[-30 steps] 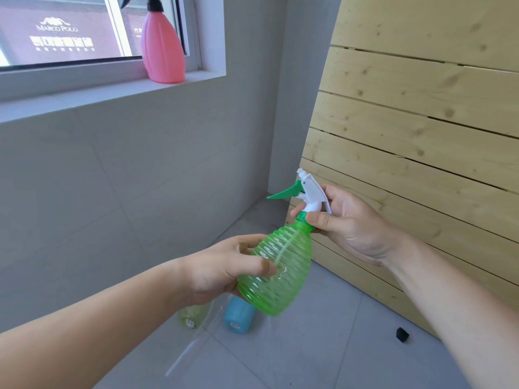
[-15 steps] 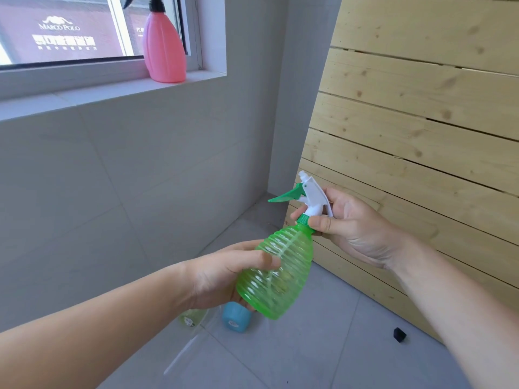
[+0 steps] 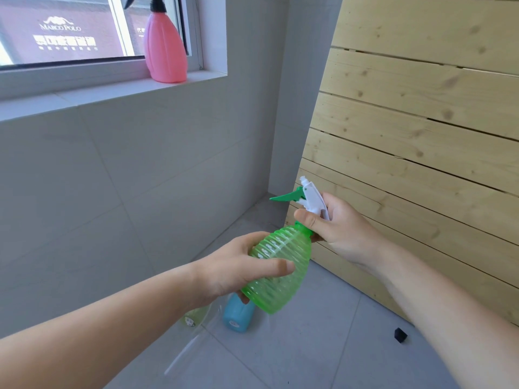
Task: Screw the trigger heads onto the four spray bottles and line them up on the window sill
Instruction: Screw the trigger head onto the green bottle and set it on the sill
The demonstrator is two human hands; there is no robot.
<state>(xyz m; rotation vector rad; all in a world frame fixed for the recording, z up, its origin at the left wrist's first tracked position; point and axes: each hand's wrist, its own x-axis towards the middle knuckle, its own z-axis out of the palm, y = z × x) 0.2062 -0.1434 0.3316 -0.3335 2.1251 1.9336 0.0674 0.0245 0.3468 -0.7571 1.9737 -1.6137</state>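
Green spray bottle [image 3: 280, 269] held tilted in mid-air above the floor, neck up-right. Left hand [image 3: 238, 269] wraps the ribbed body; right hand [image 3: 338, 224] grips the white trigger head [image 3: 313, 196] at the neck (green lever points left). Pink spray bottle [image 3: 165, 51] stands upright on the window sill [image 3: 84, 96], black head on. Blue bottle [image 3: 237, 317] and a pale one [image 3: 193, 318] on the floor tiles, partly hidden by the left hand.

Bright, soft daylight pours in through the window [image 3: 64, 32] up left, and there are no hard shadows on the grey wall [image 3: 140, 178]. The wooden slats [image 3: 421, 122] lean and bow towards the right edge, a wide-angle bend. The green bottle [image 3: 278, 270] glows translucent, its base slightly soft.
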